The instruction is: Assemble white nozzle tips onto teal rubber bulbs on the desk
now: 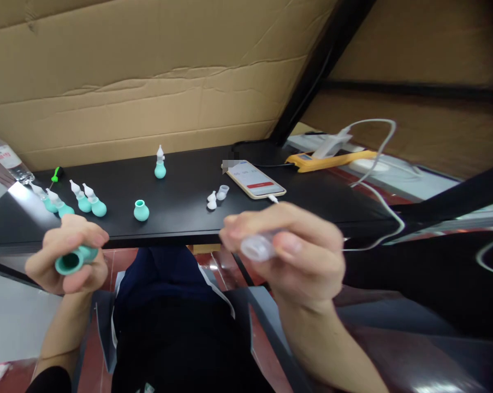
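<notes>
My left hand is closed around a teal rubber bulb, its round open mouth turned toward me. In my right hand is a clear plastic tube piece, pinched between thumb and fingers with its open end facing left. Both hands are raised in front of the black table's near edge, well apart from each other. Another teal bulb with an open neck stands on the table between them. Small white nozzle parts and a clear cup-shaped piece lie beyond my right hand.
Several teal bulbs with white tips lie at the left; one stands at the back. A green-handled screwdriver and water bottle are far left. A phone on a white cable and yellow power strip sit right.
</notes>
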Motion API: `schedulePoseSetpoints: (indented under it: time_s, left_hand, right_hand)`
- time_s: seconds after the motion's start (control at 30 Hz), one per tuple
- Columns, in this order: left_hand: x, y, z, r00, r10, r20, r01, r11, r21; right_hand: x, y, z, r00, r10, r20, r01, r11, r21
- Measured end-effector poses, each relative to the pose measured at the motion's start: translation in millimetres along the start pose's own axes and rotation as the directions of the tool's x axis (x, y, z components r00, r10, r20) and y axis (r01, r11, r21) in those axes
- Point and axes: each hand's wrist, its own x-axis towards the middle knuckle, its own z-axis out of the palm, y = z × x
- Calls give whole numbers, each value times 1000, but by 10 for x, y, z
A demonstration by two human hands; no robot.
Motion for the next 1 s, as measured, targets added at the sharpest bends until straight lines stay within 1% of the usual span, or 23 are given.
schedulePoseSetpoints:
  time_s: [0.03, 0.07, 0.1, 0.17, 0.2, 0.23, 0.27, 0.3, 0.33, 0.37, 0.4, 0.47, 0.5, 0.57, 0.7, 0.8, 0.9, 1.0]
  left_hand:
    - [19, -17, -35, 1000, -9, 4, 9, 1000, 5]
    - [17, -28, -90, 1000, -19, 4, 19, 1000, 10]
    - [-2, -35, -158, 1000, -31, -4, 31, 999, 13]
    - [-63, -47, -298, 995, -76, -60, 77, 997, 8]
    - [-90, -56, -352, 985, -124, -123, 123, 992, -14]
    - [-107, -67, -387, 961, -184, -208, 175, 983, -59]
    - [-111, -80, -401, 924, -249, -290, 221, 967, -127]
    - [-105, -95, -396, 889, -308, -338, 252, 947, -199]
    - [-91, -113, -374, 868, -357, -346, 279, 926, -255]
    - [-73, -133, -342, 861, -392, -324, 304, 908, -289]
    - [-57, -157, -305, 865, -415, -280, 332, 894, -300]
    - [-39, -222, -227, 874, -448, -189, 389, 877, -282]
    - [-41, -265, -190, 870, -465, -166, 412, 869, -274]
    - [-62, -369, -119, 854, -501, -137, 453, 848, -277]
    - [-128, -594, 24, 812, -567, -142, 510, 806, -299]
    - [-165, -699, 110, 800, -588, -117, 547, 796, -259]
    - [-197, -740, 163, 794, -607, -8, 591, 776, -222]
    - [-229, -757, 189, 776, -618, 125, 630, 749, -206]
  right_hand:
    - [17, -23, -102, 996, 34, -79, -45, 988, -146]
    - [34, -32, -215, 985, 71, -157, -115, 948, -297]
    - [51, -22, -335, 969, 105, -225, -196, 879, -434]
    - [82, 55, -579, 942, 149, -302, -318, 688, -652]
    - [96, 120, -691, 936, 164, -312, -347, 584, -734]
    - [110, 197, -790, 935, 188, -301, -355, 491, -795]
    - [124, 281, -870, 933, 219, -285, -353, 416, -838]
    - [137, 367, -928, 929, 257, -265, -347, 357, -867]
    - [151, 451, -965, 921, 302, -247, -341, 313, -887]
    - [167, 527, -981, 907, 351, -235, -340, 279, -898]
    - [183, 593, -980, 887, 403, -226, -345, 249, -905]
    - [216, 689, -946, 837, 498, -227, -362, 193, -912]
    - [230, 719, -926, 815, 531, -231, -369, 168, -914]
    - [249, 747, -896, 796, 557, -238, -369, 134, -920]
    - [235, 722, -908, 813, 536, -228, -343, 124, -931]
    - [202, 666, -930, 824, 518, -232, -347, 136, -928]
    - [172, 595, -923, 840, 480, -253, -362, 149, -920]
    - [155, 522, -895, 852, 441, -284, -371, 124, -920]
